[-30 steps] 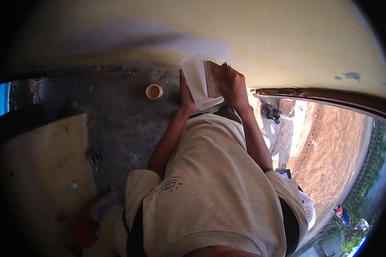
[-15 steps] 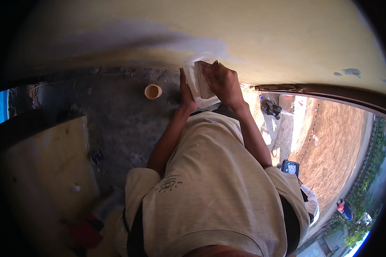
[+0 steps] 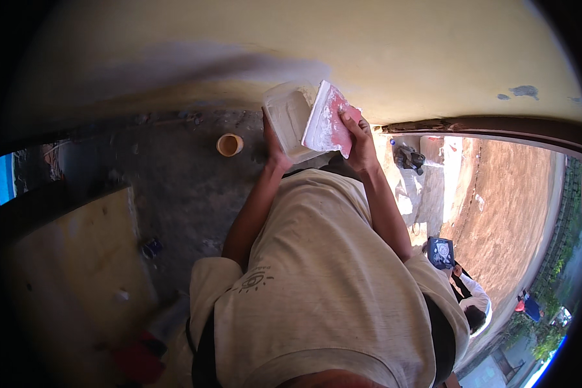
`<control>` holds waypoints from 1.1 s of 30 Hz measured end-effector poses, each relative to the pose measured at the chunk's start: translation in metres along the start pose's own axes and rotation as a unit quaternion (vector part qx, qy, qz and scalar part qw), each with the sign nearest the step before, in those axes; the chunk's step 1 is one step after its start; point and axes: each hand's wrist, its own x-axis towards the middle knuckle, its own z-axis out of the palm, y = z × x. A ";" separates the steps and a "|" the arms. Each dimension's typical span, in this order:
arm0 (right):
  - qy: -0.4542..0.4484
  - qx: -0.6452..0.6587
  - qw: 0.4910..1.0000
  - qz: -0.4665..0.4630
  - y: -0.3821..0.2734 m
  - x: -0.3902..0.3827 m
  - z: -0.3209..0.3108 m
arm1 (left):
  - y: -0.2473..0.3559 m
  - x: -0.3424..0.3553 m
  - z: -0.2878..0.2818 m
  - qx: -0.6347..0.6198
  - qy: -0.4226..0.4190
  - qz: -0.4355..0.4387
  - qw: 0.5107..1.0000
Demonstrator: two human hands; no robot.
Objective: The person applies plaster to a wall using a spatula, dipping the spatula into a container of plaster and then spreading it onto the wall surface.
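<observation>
Yellow-painted wall (image 3: 427,64) with a grey-violet patch meets a dark grey floor (image 3: 181,168); a brown door frame (image 3: 485,127) stands at right. Near the floor's wall-side edge rests a small orange-tan cup (image 3: 239,143). Before the wearer's torso, the left hand (image 3: 275,150) holds a translucent rectangular plastic tub (image 3: 276,119) along its left long side; its fingers are largely hidden, so how far they wrap cannot be told. The right hand (image 3: 363,143) pinches a flat reddish spreader plate (image 3: 333,123) at its right edge, thumb on the upper face. White paste coats the plate's left edge, which overlaps the tub's right long side in view; contact is unclear. The plate is probably light and stiff, slippery where smeared, and best gripped at its cleaner right edge; the tub, likely light and slightly flexible, suits support beneath its base.
</observation>
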 end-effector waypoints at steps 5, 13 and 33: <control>0.040 0.066 0.997 0.028 0.030 -0.010 -0.011 | 0.014 -0.013 0.003 -0.008 0.017 0.018 1.000; 0.234 0.080 0.968 -0.035 0.054 0.046 -0.095 | 0.029 -0.028 -0.029 -0.011 0.021 0.029 0.999; 0.155 0.047 0.980 -0.119 -0.001 0.054 -0.100 | 0.018 -0.039 -0.050 -0.043 0.038 0.073 0.996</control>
